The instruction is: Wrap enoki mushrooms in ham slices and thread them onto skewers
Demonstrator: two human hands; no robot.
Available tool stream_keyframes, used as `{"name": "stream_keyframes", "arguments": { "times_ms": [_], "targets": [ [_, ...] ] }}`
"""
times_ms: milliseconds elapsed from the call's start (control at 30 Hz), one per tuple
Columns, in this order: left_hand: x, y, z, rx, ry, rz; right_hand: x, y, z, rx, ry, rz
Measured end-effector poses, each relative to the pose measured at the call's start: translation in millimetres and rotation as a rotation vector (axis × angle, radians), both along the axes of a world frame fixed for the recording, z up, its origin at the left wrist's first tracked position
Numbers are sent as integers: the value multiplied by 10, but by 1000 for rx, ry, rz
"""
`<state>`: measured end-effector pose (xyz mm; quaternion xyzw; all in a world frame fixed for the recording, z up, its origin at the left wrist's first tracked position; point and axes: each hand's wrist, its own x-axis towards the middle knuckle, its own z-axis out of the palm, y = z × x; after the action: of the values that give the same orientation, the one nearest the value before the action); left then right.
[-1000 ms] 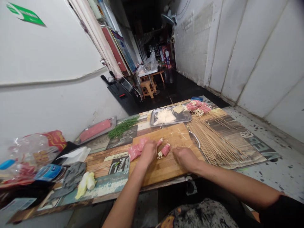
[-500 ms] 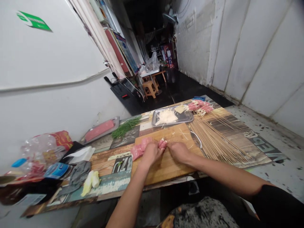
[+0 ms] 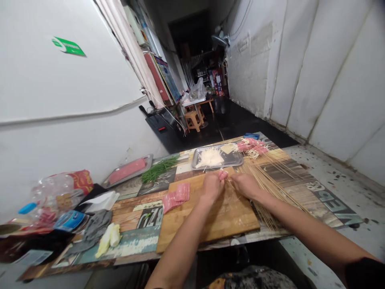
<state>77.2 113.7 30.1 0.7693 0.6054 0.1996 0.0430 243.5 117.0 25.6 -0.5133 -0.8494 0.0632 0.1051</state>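
Over the far part of the wooden cutting board (image 3: 237,218), my left hand (image 3: 213,187) is closed around a small pink meat roll (image 3: 222,175) with pale enoki ends. My right hand (image 3: 245,185) is beside it, fingers pinched close to the roll; thin pale strands show by the fingertips, and what they grip is too small to make out. Sliced pink meat (image 3: 177,196) lies in overlapping pieces on the board's left side. Right of the board, many bamboo skewers (image 3: 276,184) are spread out, partly behind my right forearm.
Behind the board stands a metal tray (image 3: 237,161) of enoki mushrooms (image 3: 210,156). Finished meat-and-enoki skewers (image 3: 252,147) lie at the back right. Green chives (image 3: 159,168), a tray of meat (image 3: 128,170), a grey cloth (image 3: 96,228), pale vegetable pieces (image 3: 110,239) and plastic packaging (image 3: 57,192) occupy the left.
Both hands have moved right and away across the board, carrying the meat roll clear of the sliced meat, which now shows fully. The view has shifted slightly.
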Motion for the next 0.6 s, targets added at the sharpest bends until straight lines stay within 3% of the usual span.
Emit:
{"name": "stream_keyframes", "arguments": {
  "times_ms": [200,367,500,600],
  "targets": [
    [102,36,-154,-95,-124,95,141,59,-56,-60,-69,36],
    [47,-80,-141,-100,-215,126,183,71,164,-52,-139,80],
    [-84,-339,-158,19,-247,22,92,48,421,22,-181,54],
    [-254,-680,-216,104,-251,-49,-211,-16,509,73,-99,169]
  ]
}}
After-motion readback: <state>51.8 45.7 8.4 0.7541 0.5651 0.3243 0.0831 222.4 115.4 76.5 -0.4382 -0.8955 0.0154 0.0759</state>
